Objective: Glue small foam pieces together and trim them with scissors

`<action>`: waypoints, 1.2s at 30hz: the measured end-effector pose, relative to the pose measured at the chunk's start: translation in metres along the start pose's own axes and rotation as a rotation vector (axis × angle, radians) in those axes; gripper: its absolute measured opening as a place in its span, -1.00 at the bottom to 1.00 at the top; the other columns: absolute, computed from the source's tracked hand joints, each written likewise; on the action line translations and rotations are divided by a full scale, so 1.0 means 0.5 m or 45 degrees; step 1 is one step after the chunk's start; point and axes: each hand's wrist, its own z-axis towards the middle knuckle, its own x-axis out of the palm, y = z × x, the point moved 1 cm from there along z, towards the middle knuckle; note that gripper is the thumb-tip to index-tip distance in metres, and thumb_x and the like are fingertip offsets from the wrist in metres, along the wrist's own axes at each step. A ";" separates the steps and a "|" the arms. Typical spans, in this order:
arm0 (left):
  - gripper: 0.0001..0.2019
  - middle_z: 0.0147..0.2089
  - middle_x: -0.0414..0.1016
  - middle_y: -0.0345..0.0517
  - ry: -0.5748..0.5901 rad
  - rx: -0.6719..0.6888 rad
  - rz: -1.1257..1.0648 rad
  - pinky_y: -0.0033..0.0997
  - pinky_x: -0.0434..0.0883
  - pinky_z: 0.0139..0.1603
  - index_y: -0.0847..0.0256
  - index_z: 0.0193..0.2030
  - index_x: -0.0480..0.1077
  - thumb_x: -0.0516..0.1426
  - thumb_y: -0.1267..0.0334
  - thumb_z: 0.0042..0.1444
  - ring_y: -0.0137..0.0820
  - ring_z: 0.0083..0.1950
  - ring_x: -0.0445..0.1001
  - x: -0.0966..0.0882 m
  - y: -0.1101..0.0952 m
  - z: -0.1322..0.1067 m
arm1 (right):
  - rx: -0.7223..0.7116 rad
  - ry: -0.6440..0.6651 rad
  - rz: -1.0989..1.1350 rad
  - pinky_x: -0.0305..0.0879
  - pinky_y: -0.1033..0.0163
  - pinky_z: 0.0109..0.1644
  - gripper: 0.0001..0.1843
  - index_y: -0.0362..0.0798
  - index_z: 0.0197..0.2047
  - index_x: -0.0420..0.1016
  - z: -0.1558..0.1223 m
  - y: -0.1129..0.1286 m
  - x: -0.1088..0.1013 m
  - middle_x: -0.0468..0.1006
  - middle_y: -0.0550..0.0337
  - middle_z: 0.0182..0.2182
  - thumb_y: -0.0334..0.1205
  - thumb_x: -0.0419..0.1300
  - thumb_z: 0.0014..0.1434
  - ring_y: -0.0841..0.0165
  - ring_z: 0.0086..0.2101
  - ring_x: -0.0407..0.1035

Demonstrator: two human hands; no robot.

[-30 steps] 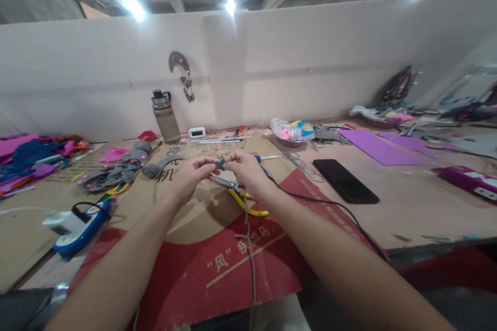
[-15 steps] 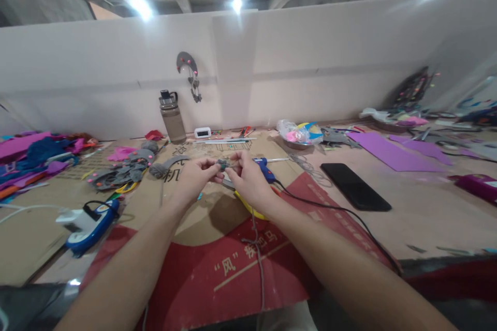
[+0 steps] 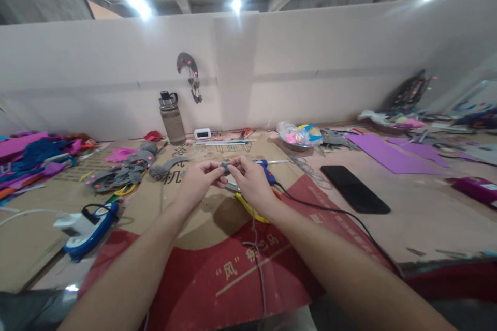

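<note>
While both hands pinched it, the small grey piece [image 3: 224,167] sat over the cardboard [image 3: 147,201], just left of the glue gun [image 3: 267,171]. My left hand [image 3: 198,182] and right hand [image 3: 250,182] were each closed on one end. Risks, my guess: the tiny piece slips out, the grey cord [image 3: 257,246] below my right hand snags, or the nozzle so close burns me. The worktop [image 3: 419,207] was cluttered: felt scraps [image 3: 116,176] far left of the gun, phone [image 3: 355,182] to its right, bottle [image 3: 172,120] and white partition [image 3: 310,62] behind.
</note>
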 end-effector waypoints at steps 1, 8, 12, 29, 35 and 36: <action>-0.78 -0.50 0.50 -0.08 0.046 -0.001 0.002 -0.40 0.42 -0.37 0.32 -0.35 0.44 0.18 0.16 -0.05 -0.42 -0.49 0.46 -0.001 -0.002 0.000 | -0.010 -0.007 -0.027 0.12 0.32 -0.37 -0.81 -0.04 -0.34 0.33 0.001 0.000 -0.002 0.42 0.25 -0.45 -0.11 0.02 0.15 0.43 -0.47 0.26; -0.75 -0.44 0.52 -0.03 0.218 -0.073 -0.169 -0.39 0.44 -0.33 0.31 -0.36 0.46 0.20 0.13 -0.07 -0.40 -0.42 0.48 -0.007 -0.013 -0.003 | 0.000 -0.018 -0.144 0.10 0.33 -0.40 -0.82 -0.04 -0.39 0.32 0.004 0.001 -0.010 0.40 0.26 -0.51 -0.13 0.04 0.15 0.44 -0.51 0.24; -0.76 -0.51 0.50 -0.07 0.123 -0.073 -0.056 -0.42 0.43 -0.41 0.31 -0.40 0.45 0.23 0.14 -0.10 -0.43 -0.51 0.45 -0.007 -0.006 -0.001 | 0.041 0.013 -0.084 0.10 0.33 -0.40 -0.82 -0.05 -0.40 0.32 0.004 0.002 -0.005 0.40 0.27 -0.52 -0.13 0.05 0.13 0.45 -0.52 0.23; -0.77 -0.58 0.44 -0.16 -0.297 0.092 -0.109 -0.56 0.22 -0.62 0.30 -0.40 0.43 0.20 0.14 -0.09 -0.54 -0.61 0.33 -0.041 0.013 0.020 | -0.154 0.477 -0.010 0.12 0.34 -0.31 -0.80 -0.03 -0.41 0.41 -0.023 0.030 0.015 0.41 0.28 -0.49 -0.23 0.00 0.16 0.42 -0.43 0.24; -0.75 -0.44 0.48 -0.12 -0.266 0.006 -0.407 -0.61 0.17 -0.65 0.31 -0.37 0.40 0.23 0.17 -0.14 -0.57 -0.55 0.36 -0.048 0.005 0.022 | -0.168 0.649 -0.145 0.14 0.31 -0.33 -0.61 -0.06 -0.46 0.47 -0.017 0.035 -0.029 0.48 0.19 -0.48 -0.08 -0.05 0.21 0.39 -0.44 0.30; -0.75 -0.41 0.48 -0.12 -0.270 -0.005 -0.449 -0.62 0.17 -0.65 0.31 -0.37 0.40 0.24 0.17 -0.15 -0.58 -0.54 0.36 -0.049 0.003 0.022 | -0.102 0.596 -0.140 0.15 0.30 -0.32 -0.57 -0.06 -0.44 0.48 -0.006 0.027 -0.045 0.50 0.18 -0.46 -0.04 -0.09 0.22 0.38 -0.42 0.32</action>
